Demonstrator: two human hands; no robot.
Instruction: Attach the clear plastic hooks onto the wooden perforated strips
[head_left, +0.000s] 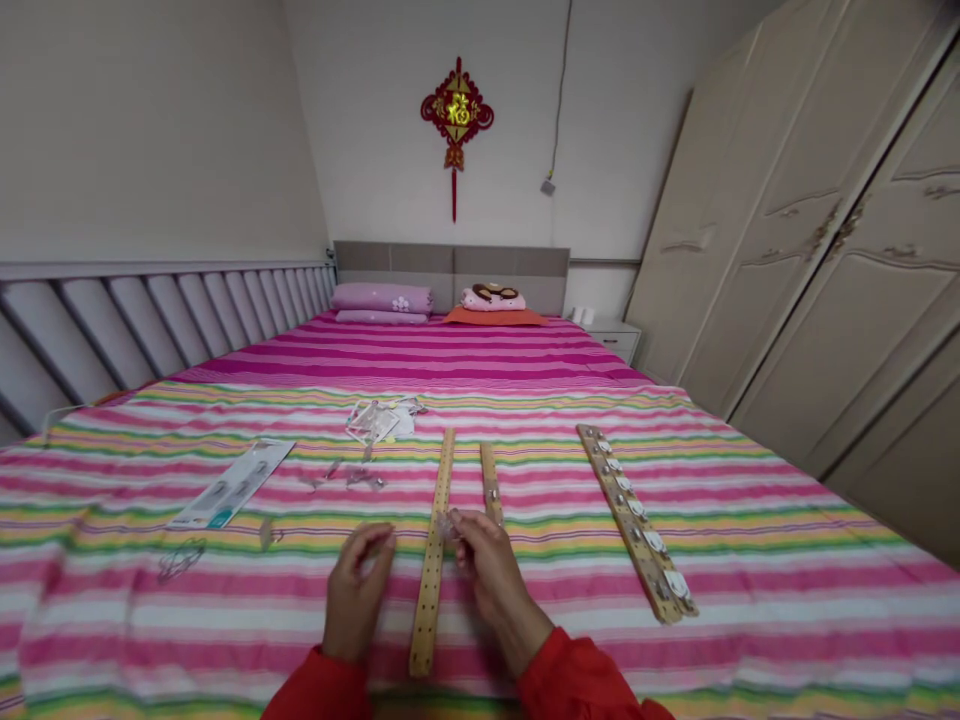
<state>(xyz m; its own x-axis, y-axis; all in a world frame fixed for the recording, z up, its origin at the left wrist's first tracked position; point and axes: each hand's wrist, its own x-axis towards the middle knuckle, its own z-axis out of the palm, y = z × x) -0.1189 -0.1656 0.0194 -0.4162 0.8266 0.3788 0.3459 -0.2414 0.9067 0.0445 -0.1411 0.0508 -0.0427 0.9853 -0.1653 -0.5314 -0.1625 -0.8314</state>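
Note:
My right hand (487,565) pinches a small clear plastic piece (448,526) over the right edge of a long wooden strip with rows of holes (430,600). Left of that strip, my left hand (358,585) hovers with loosely curved fingers, thumb and fingertips close together, and nothing visible in it. Just beyond my right hand lies a shorter wooden strip (489,465) with a small metal-looking fitting on it; its near end is hidden by the hand.
At right lie wooden strips bearing several white discs and metal fittings (634,520). On the left are a packaging card (234,485), a wire tangle (182,560) and small clear pieces (364,478). Crumpled packaging (386,420) lies farther back on the striped bedcover (300,650).

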